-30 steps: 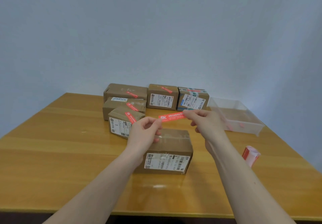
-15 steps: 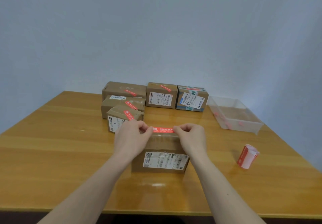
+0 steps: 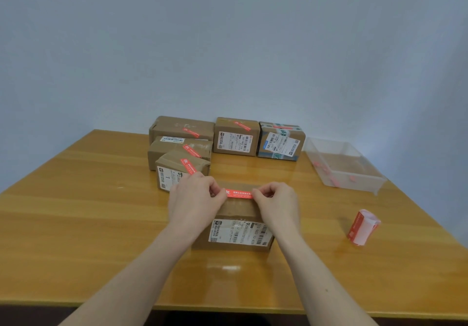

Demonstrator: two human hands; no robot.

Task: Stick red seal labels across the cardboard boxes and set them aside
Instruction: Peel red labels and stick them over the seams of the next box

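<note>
A cardboard box with a white shipping label on its front stands in the middle of the table. A red seal label lies stretched across its top near the far edge. My left hand pinches the label's left end, and my right hand pinches its right end. Both hands rest on the box top and hide part of it.
Several boxes with red seals stand behind: three stacked at the left, one in the middle, one taped at the right. A clear plastic tray sits at the far right. A roll of red labels lies right of the box.
The label came down from the air onto the box top, and both hands dropped with it. Since half a second ago the hands have hardly moved.
</note>
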